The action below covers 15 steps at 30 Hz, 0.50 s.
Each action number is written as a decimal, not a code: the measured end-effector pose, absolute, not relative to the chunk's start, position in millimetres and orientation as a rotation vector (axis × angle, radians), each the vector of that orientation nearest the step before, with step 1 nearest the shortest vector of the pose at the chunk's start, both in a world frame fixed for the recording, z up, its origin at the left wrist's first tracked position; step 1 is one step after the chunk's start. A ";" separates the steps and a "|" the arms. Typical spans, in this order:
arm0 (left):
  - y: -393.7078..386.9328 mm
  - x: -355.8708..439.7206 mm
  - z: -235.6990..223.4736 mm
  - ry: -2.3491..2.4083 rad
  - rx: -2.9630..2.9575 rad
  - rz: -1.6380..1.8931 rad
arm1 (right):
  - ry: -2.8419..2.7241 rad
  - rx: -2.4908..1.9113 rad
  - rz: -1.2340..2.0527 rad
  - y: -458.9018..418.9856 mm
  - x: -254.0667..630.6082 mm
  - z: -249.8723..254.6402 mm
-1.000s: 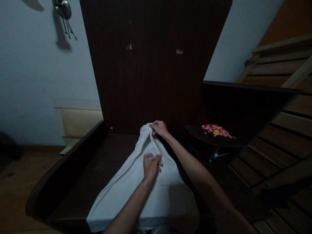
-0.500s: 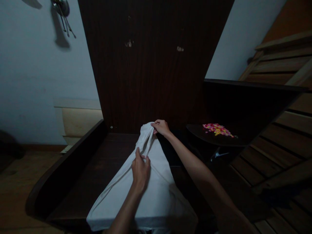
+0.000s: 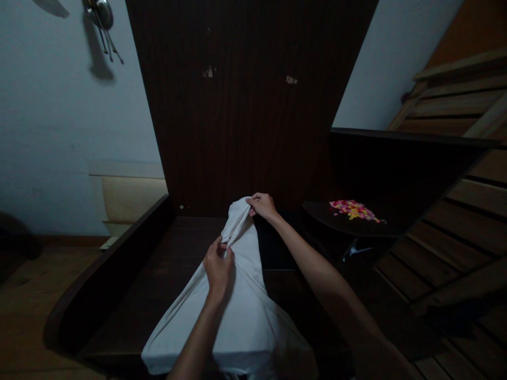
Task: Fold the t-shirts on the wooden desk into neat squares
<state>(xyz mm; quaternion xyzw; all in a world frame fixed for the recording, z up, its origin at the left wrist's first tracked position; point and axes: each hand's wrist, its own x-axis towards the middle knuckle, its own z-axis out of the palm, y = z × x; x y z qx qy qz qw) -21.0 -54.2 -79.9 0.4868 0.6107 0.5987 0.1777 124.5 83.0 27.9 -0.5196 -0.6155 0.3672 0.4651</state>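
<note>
A white cloth garment (image 3: 241, 311) lies over the dark wooden surface (image 3: 158, 274), its near end hanging over the front edge. It narrows toward the far end, where the fabric is bunched into folds. My right hand (image 3: 262, 205) pinches the far tip of the garment between thumb and fingers. Closer to me, my left hand (image 3: 219, 264) grips the folded left edge of the same fabric. Whether the garment is a shirt or another kind I cannot tell. Beside it on the right, a flat black item (image 3: 277, 245) shows under my right forearm.
A tall dark panel (image 3: 249, 126) rises behind the surface, and a raised side board (image 3: 106, 269) bounds it on the left. To the right, a rounded shelf (image 3: 320, 216) carries a colourful floral piece (image 3: 354, 209). Wooden slats (image 3: 463, 221) stand at far right.
My left hand has moved left from the middle of the garment to its left edge, drawing the fabric together. The garment's right side has pulled inward, uncovering the black item. My right hand stays at the tip.
</note>
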 end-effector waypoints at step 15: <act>-54.1 -22.2 -77.7 1.692 1.777 1.713 | -1.548 -1.264 0.836 79.5 124.6 30.4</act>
